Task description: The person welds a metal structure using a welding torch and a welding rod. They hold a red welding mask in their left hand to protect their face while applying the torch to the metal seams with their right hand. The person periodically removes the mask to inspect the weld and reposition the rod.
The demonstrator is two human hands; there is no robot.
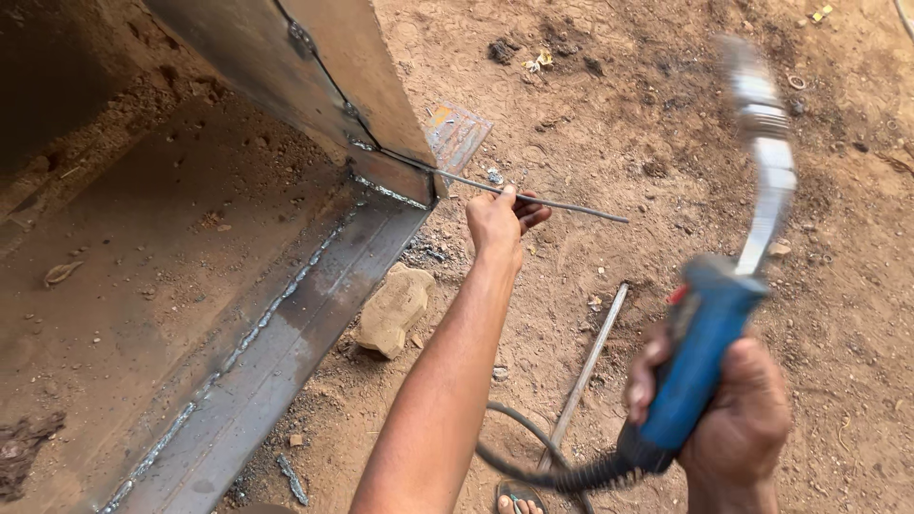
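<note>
Take the steel frame point(286, 314) as your landmark. Your left hand point(497, 224) sits just right of its far corner, on the thin rod point(533, 198) running rightward from that corner. A stone point(392, 309) lies against the frame's right edge. Your right hand point(738, 419), with the welding torch point(709, 333), is well right of the frame.

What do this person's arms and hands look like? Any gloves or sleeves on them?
No gloves and no sleeves in view. The left hand is bare, and its forearm is uncovered right down to the frame's lower edge. The right hand is bare too, a little blurred. No watch, ring or bracelet shows on either.
</note>
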